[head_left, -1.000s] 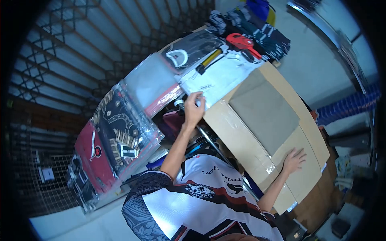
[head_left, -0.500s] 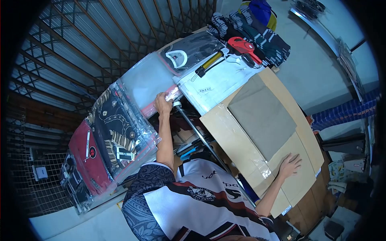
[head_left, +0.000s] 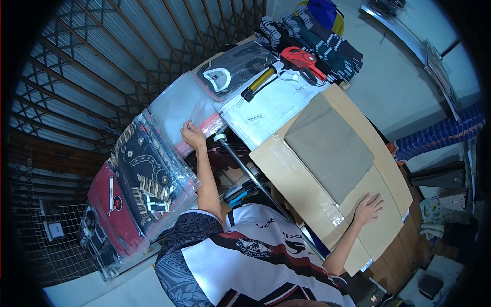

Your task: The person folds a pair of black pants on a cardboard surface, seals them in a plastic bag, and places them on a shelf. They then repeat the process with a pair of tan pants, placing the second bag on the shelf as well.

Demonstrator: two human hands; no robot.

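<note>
My left hand (head_left: 193, 136) is closed in a pinch at the edge of a clear plastic bag (head_left: 176, 105) with a pinkish-red strip, and a corner of thin film stands up by the fingers. My right hand (head_left: 368, 210) lies flat with fingers spread on a sheet of brown cardboard (head_left: 353, 233). Up the board from it rests a folded grey-brown cloth (head_left: 332, 148). A metal pole (head_left: 243, 163) with a white end runs between my arms.
Packed dark garments (head_left: 146, 169) and a red packed garment (head_left: 118, 210) lie at left. Beyond the white paper (head_left: 266, 115) are a yellow-and-black tool (head_left: 260, 83), a red handheld device (head_left: 302, 60) and patterned socks (head_left: 327, 43). A folding metal gate (head_left: 102, 66) stands behind.
My left hand has shifted slightly left and down from the pole's white end, and a plastic corner now rises by its fingers. My right hand stays on the cardboard.
</note>
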